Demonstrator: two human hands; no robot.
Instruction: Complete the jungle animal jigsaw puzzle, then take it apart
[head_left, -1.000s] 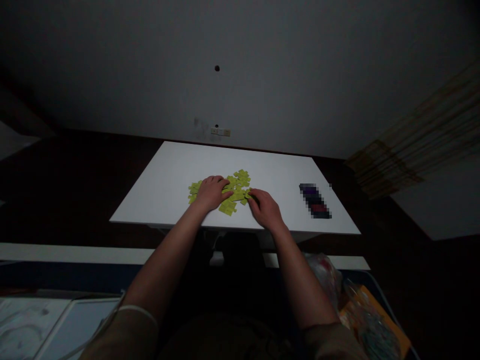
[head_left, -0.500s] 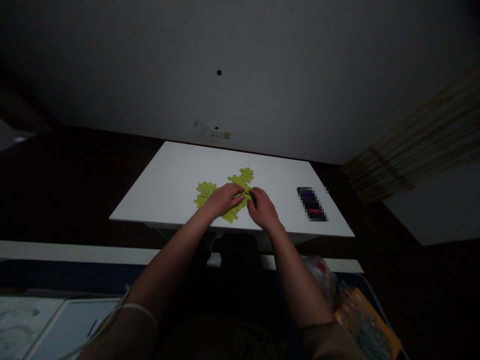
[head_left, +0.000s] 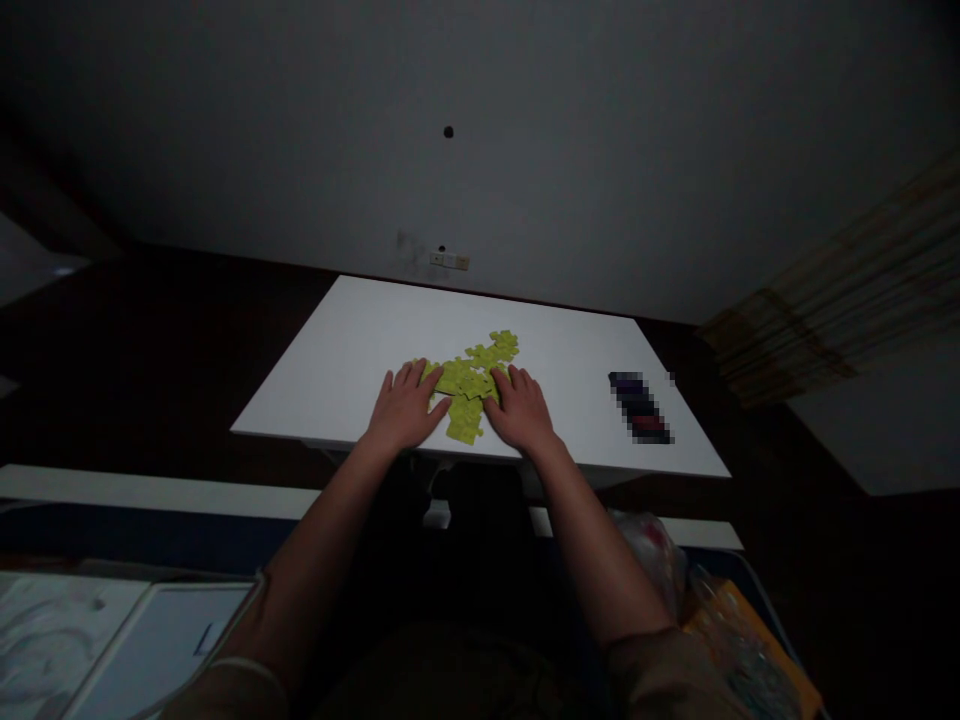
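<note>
Both hands lie flat and open, fingers spread, gripping nothing; the left hand (head_left: 405, 410) has its fingertips at the left side of the yellow-green jigsaw pieces (head_left: 469, 385), and the right hand (head_left: 521, 410) rests at their right side; the pile lies between the hands and reaches forward past them; the near edge of the white table (head_left: 337, 380) runs just behind both palms; well right of the right hand sits a pixelated dark strip (head_left: 640, 407), too blurred to identify; pieces under the fingers are hidden.

White table (head_left: 337, 370), yellow jigsaw pieces (head_left: 469, 385), blurred object (head_left: 640, 408)
</note>
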